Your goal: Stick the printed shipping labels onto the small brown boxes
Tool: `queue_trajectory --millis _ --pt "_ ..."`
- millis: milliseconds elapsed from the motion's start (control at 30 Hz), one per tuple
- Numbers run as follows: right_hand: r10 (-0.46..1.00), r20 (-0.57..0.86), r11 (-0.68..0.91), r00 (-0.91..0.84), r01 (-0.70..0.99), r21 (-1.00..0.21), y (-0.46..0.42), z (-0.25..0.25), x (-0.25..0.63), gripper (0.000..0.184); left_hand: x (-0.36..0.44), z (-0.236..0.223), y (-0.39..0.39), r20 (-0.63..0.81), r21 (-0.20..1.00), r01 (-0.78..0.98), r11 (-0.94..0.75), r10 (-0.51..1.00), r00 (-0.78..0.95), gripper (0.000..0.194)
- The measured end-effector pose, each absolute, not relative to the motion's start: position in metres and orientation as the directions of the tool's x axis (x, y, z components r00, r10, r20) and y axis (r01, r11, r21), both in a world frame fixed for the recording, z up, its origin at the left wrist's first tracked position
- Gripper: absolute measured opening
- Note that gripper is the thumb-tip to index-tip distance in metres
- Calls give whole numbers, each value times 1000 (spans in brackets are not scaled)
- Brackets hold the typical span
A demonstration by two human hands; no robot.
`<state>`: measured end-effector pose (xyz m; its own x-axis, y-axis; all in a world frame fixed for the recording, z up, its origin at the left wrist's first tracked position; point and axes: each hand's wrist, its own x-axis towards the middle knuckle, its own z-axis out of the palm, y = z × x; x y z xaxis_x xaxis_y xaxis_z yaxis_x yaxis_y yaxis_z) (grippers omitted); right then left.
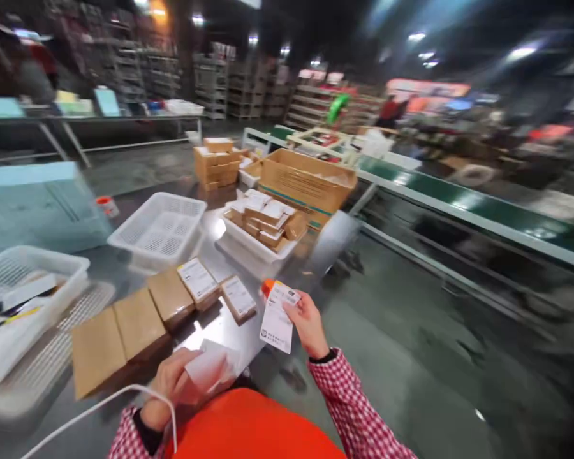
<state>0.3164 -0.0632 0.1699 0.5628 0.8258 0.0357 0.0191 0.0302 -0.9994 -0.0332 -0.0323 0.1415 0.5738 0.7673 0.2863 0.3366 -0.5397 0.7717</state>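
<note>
Between the thumb and fingers of my right hand (310,324) is a white printed shipping label (278,319), held up past the table's right edge. Something orange (268,287) shows behind its top; I cannot make out what it is. Low at the table's front, my left hand (172,382) grips a crumpled piece of white paper (211,368), partly blurred. A small labelled box (239,297) lies flat between the hands. Beside it rests another labelled box (198,280), followed leftward by several plain brown cartons (138,322) in a row.
A white basket of labelled parcels (253,252) stands ahead, with a large open carton (306,178) behind. Left are an empty-looking white basket (157,223) and a basket with pens (33,268). A white cable (100,401) crosses near my left wrist. A green conveyor (459,197) runs along the right.
</note>
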Motion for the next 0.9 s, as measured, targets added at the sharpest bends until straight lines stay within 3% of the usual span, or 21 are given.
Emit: queue_trajectory --millis 133,267,400,533,733,900 --pt "962 65 66 264 4 -998 29 182 295 54 -23 139 -43 165 796 491 -356 906 389 35" --pt "985 115 122 -128 46 -991 112 189 238 55 -8 146 -42 135 711 654 -256 964 231 34" --pt "913 70 209 -402 314 -926 159 183 178 54 -1 150 -40 196 605 763 -229 971 136 37" --pt "863 30 339 -505 532 -776 175 173 148 53 1 150 -30 264 498 841 -210 961 83 32" --pt "853 -1 379 -523 619 -688 182 165 134 50 9 148 0 261 351 895 -275 947 189 32" --pt "841 -11 423 -540 671 -609 178 161 124 51 21 143 22 124 247 930 -271 961 247 24"
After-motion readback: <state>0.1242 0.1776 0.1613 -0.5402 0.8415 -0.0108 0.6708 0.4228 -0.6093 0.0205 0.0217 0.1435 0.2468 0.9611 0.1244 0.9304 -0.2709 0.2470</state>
